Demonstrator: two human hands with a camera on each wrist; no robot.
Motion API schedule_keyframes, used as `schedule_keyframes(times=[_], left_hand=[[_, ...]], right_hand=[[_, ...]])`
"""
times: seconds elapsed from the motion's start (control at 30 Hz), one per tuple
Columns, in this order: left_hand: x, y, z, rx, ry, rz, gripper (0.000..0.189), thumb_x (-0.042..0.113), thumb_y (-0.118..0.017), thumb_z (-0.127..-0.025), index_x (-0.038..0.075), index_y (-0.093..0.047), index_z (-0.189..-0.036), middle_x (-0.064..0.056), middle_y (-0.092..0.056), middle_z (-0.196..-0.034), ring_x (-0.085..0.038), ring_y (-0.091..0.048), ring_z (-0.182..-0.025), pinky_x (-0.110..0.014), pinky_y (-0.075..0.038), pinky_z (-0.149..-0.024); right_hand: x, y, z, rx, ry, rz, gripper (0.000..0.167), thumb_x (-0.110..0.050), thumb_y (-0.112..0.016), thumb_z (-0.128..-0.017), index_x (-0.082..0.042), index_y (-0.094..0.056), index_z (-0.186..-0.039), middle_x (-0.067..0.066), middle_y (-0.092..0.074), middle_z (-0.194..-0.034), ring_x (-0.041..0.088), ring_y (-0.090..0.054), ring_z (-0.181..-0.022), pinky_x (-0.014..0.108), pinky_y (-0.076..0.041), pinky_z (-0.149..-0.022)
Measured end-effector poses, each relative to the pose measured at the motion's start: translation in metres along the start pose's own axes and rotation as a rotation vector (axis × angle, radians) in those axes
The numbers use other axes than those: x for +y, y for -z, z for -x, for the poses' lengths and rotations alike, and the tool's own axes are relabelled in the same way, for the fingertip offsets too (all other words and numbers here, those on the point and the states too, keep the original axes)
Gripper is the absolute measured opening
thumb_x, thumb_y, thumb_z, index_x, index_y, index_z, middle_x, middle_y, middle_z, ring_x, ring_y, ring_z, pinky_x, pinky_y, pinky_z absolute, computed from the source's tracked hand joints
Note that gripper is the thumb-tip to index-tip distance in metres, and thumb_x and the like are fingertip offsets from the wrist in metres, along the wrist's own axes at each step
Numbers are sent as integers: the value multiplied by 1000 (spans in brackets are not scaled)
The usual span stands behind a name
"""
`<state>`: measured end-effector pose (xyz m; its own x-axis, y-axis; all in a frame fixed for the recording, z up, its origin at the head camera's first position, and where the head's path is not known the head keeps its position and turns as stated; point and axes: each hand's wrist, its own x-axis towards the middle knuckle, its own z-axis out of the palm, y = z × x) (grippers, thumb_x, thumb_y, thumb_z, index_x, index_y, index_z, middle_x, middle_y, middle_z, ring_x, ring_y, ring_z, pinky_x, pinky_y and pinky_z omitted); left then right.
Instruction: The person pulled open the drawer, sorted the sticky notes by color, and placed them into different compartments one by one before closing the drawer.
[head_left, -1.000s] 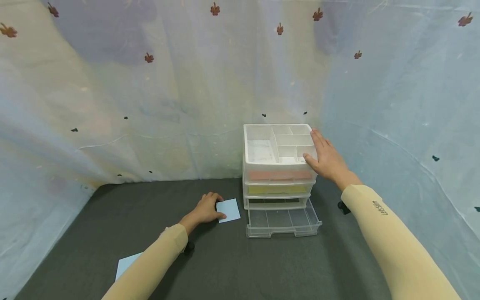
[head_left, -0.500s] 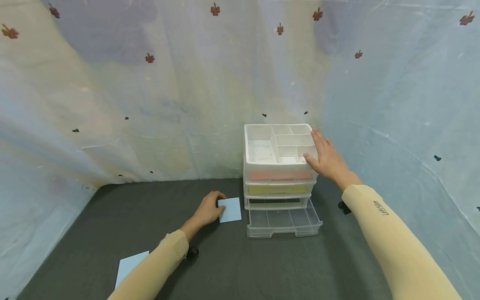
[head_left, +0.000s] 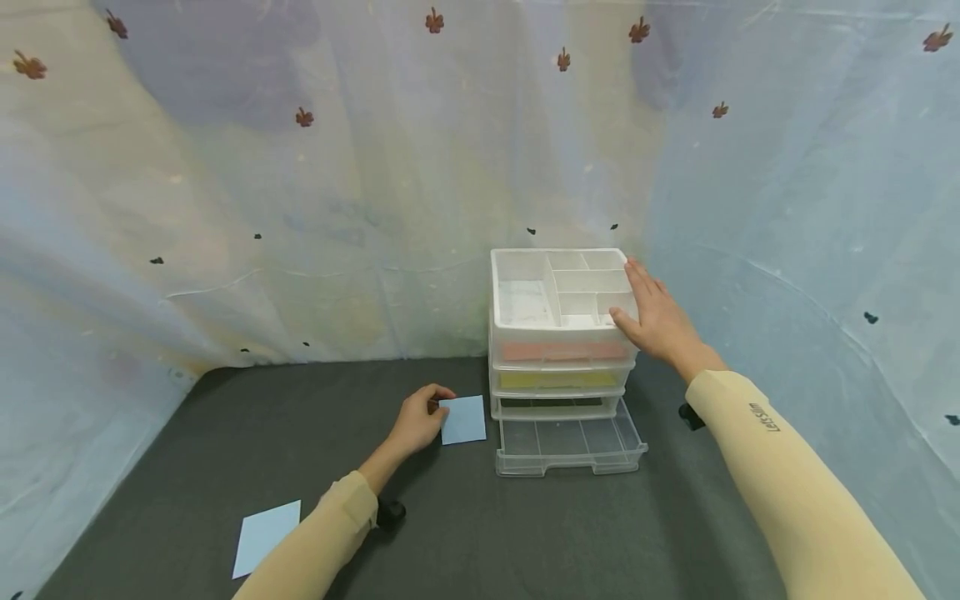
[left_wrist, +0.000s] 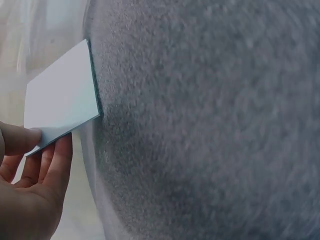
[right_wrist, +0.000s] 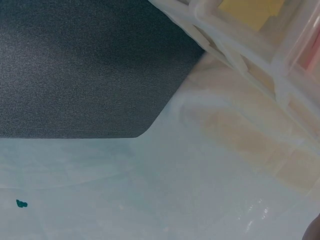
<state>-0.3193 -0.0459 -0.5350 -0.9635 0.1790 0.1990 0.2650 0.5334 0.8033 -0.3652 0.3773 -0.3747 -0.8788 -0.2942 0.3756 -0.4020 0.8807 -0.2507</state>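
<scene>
My left hand (head_left: 417, 419) pinches the left edge of a light-blue square of paper (head_left: 465, 419). In the left wrist view the thumb lies on top of the paper square (left_wrist: 65, 95), and the fingers are under its near edge. Right of it stands a small white drawer unit (head_left: 558, 333) with a divided top tray. Its clear bottom drawer (head_left: 573, 442) is pulled out and shows dividers inside. My right hand (head_left: 660, 325) rests on the unit's right top edge, fingers straight along the side and thumb over the tray rim.
A second light-blue paper square (head_left: 264, 537) lies at the front left, partly behind my left sleeve. Closed drawers above the open one hold something pink (head_left: 562, 350) and something yellow (head_left: 555, 380). A patterned curtain (head_left: 337, 208) hangs behind the dark table (head_left: 465, 533).
My left hand has shifted slightly right with the paper square. More of the second square shows from behind the sleeve. The right hand stays on the drawer unit.
</scene>
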Motion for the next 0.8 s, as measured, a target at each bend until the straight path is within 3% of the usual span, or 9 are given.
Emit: schedule_keyframes(times=[0.4,0.8], left_hand=[[9,7,4,53,23,126,24,5,-64,-103,10,-70,-125,-10,-66,-128,-29,-62,-111,-47,-55,-89],[41,11,10,108,-8,175,22,6,-66,-102,11,-70,-123,-9,-68,-124,-27,-64,-108,-47,-54,-92]], right_hand=[[0,1,1,-7,-14,14,82,-40,-49,-107,-4,-6,-167,17,-7,-174,42,-13,-158,56,-8,-127],[0,2,1,-14,-13,29,82,-41,-49,-107,-1,-8,-166,18,-6,-174,41,-12,-158,57,-8,-127]])
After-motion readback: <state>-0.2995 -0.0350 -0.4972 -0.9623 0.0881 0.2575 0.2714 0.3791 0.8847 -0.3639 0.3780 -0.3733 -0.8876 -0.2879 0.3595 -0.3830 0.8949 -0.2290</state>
